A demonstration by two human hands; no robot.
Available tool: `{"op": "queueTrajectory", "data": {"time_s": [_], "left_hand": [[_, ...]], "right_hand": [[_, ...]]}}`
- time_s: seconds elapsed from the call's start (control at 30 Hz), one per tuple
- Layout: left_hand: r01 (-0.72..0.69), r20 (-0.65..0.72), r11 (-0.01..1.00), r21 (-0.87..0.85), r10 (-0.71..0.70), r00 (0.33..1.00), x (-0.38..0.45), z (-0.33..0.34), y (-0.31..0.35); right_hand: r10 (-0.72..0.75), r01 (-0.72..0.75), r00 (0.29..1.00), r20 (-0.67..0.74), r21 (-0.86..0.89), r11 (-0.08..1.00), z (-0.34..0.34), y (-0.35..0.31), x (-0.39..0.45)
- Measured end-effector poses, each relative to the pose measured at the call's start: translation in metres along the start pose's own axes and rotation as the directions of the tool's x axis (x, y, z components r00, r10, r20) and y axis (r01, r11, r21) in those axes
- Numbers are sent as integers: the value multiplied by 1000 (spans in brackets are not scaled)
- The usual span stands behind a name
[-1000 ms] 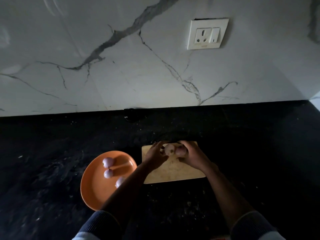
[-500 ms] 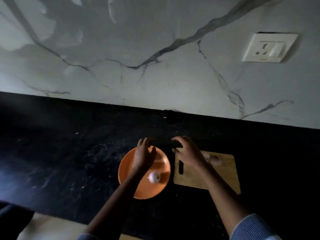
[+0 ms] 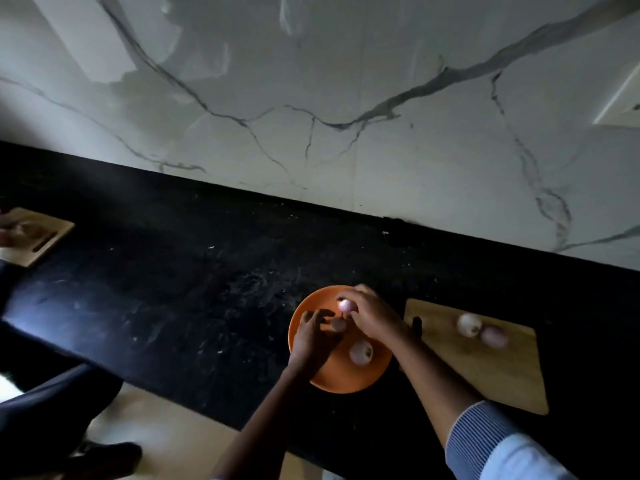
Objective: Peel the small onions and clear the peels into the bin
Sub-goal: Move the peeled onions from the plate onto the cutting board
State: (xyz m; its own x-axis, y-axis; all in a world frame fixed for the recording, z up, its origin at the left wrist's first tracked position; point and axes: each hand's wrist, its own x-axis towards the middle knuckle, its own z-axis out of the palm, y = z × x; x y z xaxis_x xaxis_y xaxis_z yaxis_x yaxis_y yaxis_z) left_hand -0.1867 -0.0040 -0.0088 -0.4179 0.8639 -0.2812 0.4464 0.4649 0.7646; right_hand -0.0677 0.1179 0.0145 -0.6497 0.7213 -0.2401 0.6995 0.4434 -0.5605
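Both hands are over the round orange plate (image 3: 360, 382), which sits on the black stone countertop (image 3: 194, 306) just left of the rectangular wooden cutting board (image 3: 498, 372); the two look close to touching, exact gap unclear.

Right hand (image 3: 372, 315): fingers curled around a small pinkish onion (image 3: 346, 305) at the far side of the plate, gripping it. Forearm comes in from lower right, blue striped sleeve (image 3: 485, 441) at the cuff.

Left hand (image 3: 311, 336): fingers bent down over a second small pale onion (image 3: 337, 324) near the plate centre. Fingertips are at it, but motion blur makes it impossible to tell whether it is pinched or just touched.

A third small onion, whitish with a dark root end (image 3: 361, 352), lies loose on the plate's near-right part, untouched.

On the cutting board's far-left area: one whitish onion (image 3: 469, 324) and one pinkish onion (image 3: 493, 336), side by side, blurred. Dark slot handle at the board's left edge.

White marble wall with grey veins (image 3: 346, 98) behind the counter. A white socket plate (image 3: 623, 105) is cut off at the right edge. Far left: another wooden board (image 3: 41, 233) with someone's hand on it. Dark-trousered legs (image 3: 55, 400) at lower left over a pale floor.
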Motion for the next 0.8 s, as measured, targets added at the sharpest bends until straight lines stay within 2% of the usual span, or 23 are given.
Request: {"op": "queueTrajectory", "data": {"time_s": [0.13, 0.23, 0.27, 0.33, 0.43, 0.5, 0.57, 0.63, 0.73, 0.8], "left_hand": [[-19, -62, 1000, -11, 18, 998, 5, 6, 14], [-50, -160, 997, -54, 41, 986, 8, 14, 43], [-92, -151, 994, -63, 81, 985, 9, 20, 57], [-190, -46, 978, -91, 186, 981, 9, 45, 83], [-245, 184, 968, -48, 249, 951, 2, 93, 112], [-306, 273, 952, 26, 287, 918, -7, 125, 124], [-337, 299, 938, 83, 299, 906, -14, 148, 134], [-305, 281, 938, 164, 252, 926, -18, 162, 141], [-229, 264, 959, 166, 181, 947, -18, 171, 146], [-205, 277, 965, 162, 155, 948, -17, 172, 148]], "right_hand": [[60, -25, 974, -218, 162, 986, -21, 24, -25], [148, -42, 915, -376, 278, 960, -39, 55, -57], [193, -61, 884, -425, 306, 950, -44, 68, -68], [300, -148, 817, -493, 325, 934, -55, 93, -94], [436, -263, 723, -536, 371, 891, -69, 119, -131], [491, -330, 679, -547, 369, 869, -73, 132, -156], [548, -393, 635, -545, 382, 836, -70, 144, -175], [623, -457, 600, -502, 424, 782, -63, 155, -186], [655, -493, 623, -428, 435, 753, -50, 167, -187], [648, -483, 628, -432, 437, 759, -45, 171, -182]]}}
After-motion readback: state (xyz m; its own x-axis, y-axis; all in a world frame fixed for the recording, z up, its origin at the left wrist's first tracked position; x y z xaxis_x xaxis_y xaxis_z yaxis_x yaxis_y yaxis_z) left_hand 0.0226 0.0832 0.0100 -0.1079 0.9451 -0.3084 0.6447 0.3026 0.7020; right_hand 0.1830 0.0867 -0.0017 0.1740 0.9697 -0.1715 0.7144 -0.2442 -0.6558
